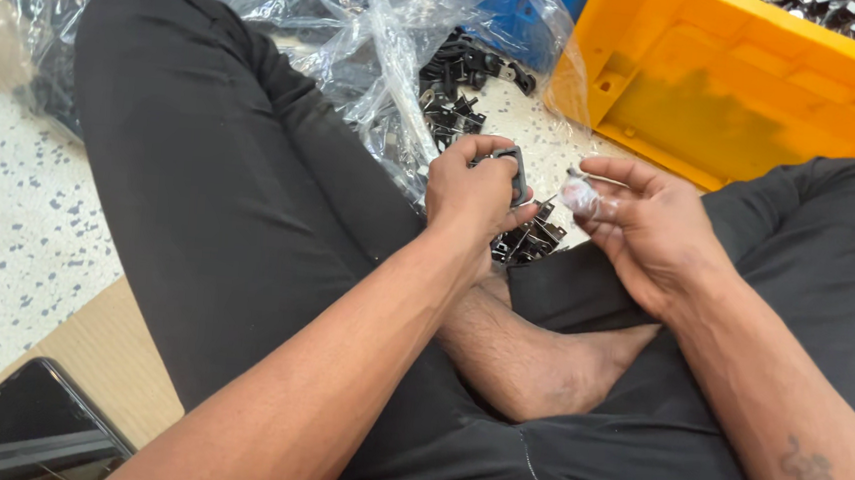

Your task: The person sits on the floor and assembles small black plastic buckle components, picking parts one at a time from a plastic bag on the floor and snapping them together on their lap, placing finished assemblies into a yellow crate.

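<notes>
Sitting cross-legged, a person's left hand (473,188) grips a black metal clip (515,171) while the right hand (639,225) pinches a small clear piece (581,196); either could slip into the loose clips (528,239) just below.

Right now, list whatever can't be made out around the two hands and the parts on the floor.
Head view only:
- Black clip in left hand: fingers cover most of it, shape unclear.
- Small shiny piece in right hand: blurred, kind not readable.
- Pile of black clips: partly veiled by the clear plastic bag.
- Yellow crate: cut off by the top edge, contents barely seen.
- Phone: cut off at the bottom edge.
</notes>
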